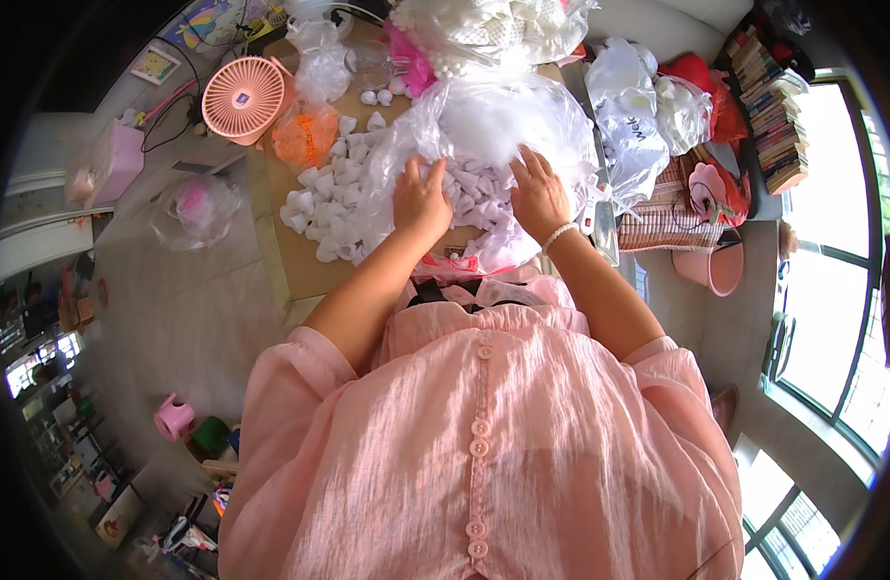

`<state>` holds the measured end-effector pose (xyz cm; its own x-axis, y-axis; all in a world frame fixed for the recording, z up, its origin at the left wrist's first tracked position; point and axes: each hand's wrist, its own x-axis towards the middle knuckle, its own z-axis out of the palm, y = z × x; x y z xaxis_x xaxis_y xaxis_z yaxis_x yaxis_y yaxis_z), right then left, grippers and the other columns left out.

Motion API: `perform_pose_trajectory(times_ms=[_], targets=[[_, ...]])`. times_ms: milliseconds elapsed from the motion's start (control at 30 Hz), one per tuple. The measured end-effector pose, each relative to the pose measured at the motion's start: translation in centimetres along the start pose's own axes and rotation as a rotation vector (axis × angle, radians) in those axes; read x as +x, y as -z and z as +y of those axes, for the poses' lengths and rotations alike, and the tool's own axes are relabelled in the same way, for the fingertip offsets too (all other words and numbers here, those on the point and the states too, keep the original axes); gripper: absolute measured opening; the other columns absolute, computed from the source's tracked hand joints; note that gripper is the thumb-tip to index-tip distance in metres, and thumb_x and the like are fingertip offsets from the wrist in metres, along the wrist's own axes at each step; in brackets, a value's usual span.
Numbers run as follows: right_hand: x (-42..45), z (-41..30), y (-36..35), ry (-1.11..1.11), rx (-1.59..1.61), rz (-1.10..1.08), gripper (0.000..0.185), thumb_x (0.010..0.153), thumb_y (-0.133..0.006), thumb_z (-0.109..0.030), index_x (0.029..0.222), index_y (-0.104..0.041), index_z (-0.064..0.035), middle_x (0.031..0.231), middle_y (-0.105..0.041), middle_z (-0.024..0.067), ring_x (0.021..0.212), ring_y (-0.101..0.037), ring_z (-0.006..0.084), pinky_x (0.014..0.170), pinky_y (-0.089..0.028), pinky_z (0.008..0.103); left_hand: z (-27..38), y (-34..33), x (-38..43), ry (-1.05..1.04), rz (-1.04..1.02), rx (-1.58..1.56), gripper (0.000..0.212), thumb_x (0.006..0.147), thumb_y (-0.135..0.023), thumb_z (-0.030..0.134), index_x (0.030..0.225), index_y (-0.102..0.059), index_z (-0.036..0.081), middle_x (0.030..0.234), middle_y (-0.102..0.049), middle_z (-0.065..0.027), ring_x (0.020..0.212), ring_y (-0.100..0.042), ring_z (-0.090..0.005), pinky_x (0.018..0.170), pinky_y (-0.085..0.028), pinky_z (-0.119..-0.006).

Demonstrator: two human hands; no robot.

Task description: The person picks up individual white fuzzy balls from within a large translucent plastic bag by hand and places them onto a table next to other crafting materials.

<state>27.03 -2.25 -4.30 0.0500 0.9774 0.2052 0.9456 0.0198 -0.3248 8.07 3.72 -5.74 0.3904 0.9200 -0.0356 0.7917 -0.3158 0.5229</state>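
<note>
A clear plastic bag (408, 130) filled with fluffy white stuffing (499, 119) lies before me on the cardboard-covered table. My left hand (424, 199) rests at the bag's near left side, its fingers apart over the crumpled plastic. At the near right side, my right hand (540, 197) has its fingers spread, with the tips against the stuffing; a white beaded bracelet circles that wrist. Between the hands lie many small white cone-shaped pieces (477, 192). More of these white pieces (329, 196) form a loose heap to the left. Neither hand shows a piece held in it.
A pink fan (243, 99) and a bag of orange material (305, 135) stand at the left. Behind is a large bag of white items (488, 29). White plastic bags (630, 123) lie at the right, near a hot-glue gun (588, 212) and a pink bin (709, 264).
</note>
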Motion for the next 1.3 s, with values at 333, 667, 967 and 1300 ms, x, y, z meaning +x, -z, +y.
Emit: perform_pose_trajectory(times_ms=[333, 667, 967, 1300], targets=[[-2.2, -0.4, -0.7, -0.233, 0.087, -0.43, 0.051, 0.073, -0.066, -0.027, 0.117, -0.048, -0.009, 0.112, -0.052, 0.0197, 0.095, -0.058, 0.0371, 0.081, -0.048, 0.0436, 0.5, -1.5, 3.1, 0.071, -0.193, 0.236, 0.061, 0.068, -0.074, 0.04, 0.119, -0.051, 0.015, 0.127, -0.046, -0.0167, 0.12, -0.04, -0.0369, 0.09, -0.041, -0.051], [-2.3, -1.3, -3.0, 0.232, 0.656, -0.787, 0.054, 0.072, -0.067, -0.02, 0.124, -0.053, -0.018, 0.118, -0.057, 0.0163, 0.107, -0.055, 0.0345, 0.092, -0.044, 0.0406, -0.7, 2.6, -3.4, 0.036, -0.661, 0.104, 0.061, 0.066, -0.076, 0.025, 0.119, -0.051, 0.01, 0.107, -0.06, -0.0187, 0.105, -0.055, -0.0353, 0.088, -0.045, -0.04], [-1.0, -3.3, 4.1, 0.262, 0.259, -0.837, 0.033, 0.078, -0.064, -0.018, 0.111, -0.063, -0.0148, 0.122, -0.056, 0.0168, 0.099, -0.06, 0.0331, 0.088, -0.047, 0.0399, 0.7, 3.5, -5.0, -0.163, -0.105, 0.127, 0.022, 0.069, -0.069, 0.011, 0.091, -0.063, 0.007, 0.087, -0.059, -0.0125, 0.086, -0.057, -0.0313, 0.076, -0.046, -0.041], [-0.7, -4.7, 4.9, 0.327, 0.538, -0.225, 0.031, 0.077, -0.059, -0.003, 0.108, -0.063, -0.0082, 0.111, -0.061, 0.0109, 0.096, -0.059, 0.0284, 0.082, -0.049, 0.0364, -0.2, 1.1, -6.5, -0.102, -0.163, 0.019, 0.016, 0.072, -0.063, 0.019, 0.075, -0.059, 0.004, 0.074, -0.061, -0.0144, 0.075, -0.06, -0.0313, 0.065, -0.046, -0.043]])
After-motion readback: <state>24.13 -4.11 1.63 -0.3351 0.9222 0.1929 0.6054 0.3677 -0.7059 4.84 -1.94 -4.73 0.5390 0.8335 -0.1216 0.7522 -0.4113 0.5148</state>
